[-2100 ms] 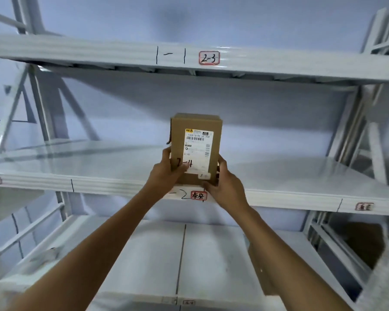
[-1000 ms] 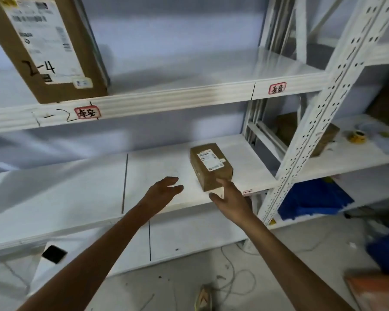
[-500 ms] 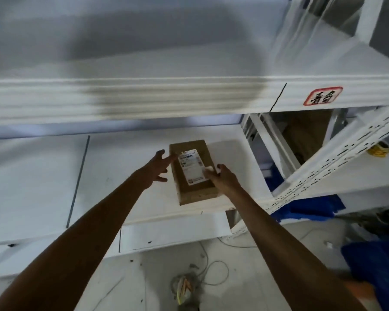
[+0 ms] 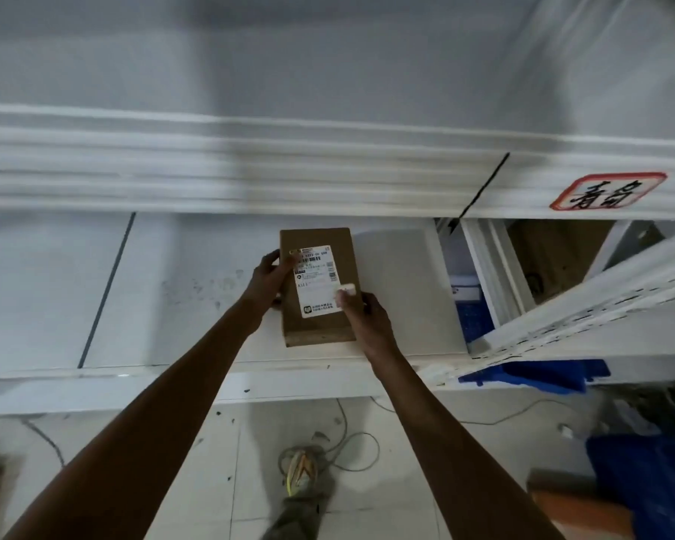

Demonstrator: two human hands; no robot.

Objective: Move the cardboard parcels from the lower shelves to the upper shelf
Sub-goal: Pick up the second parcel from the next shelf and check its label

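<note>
Across the top half of the frame runs the upper shelf [image 4: 328, 177], its front lip carrying a red-bordered label [image 4: 608, 191] at the right. Below it, through the middle of the frame, lies the lower shelf [image 4: 94, 290], and the cardboard parcel [image 4: 320, 286] sits flat on it just right of centre, near the front edge, white shipping label face up. I have both hands on it: my left hand [image 4: 267, 278] wraps the far left edge, my right hand [image 4: 363, 313] presses the near right corner with fingers over the label, so each hand is grasping the parcel. It looks small and light. To lift it well, I judge I should slide my fingers under both long sides, draw it toward me clear of the lip overhead, then raise it level.
</note>
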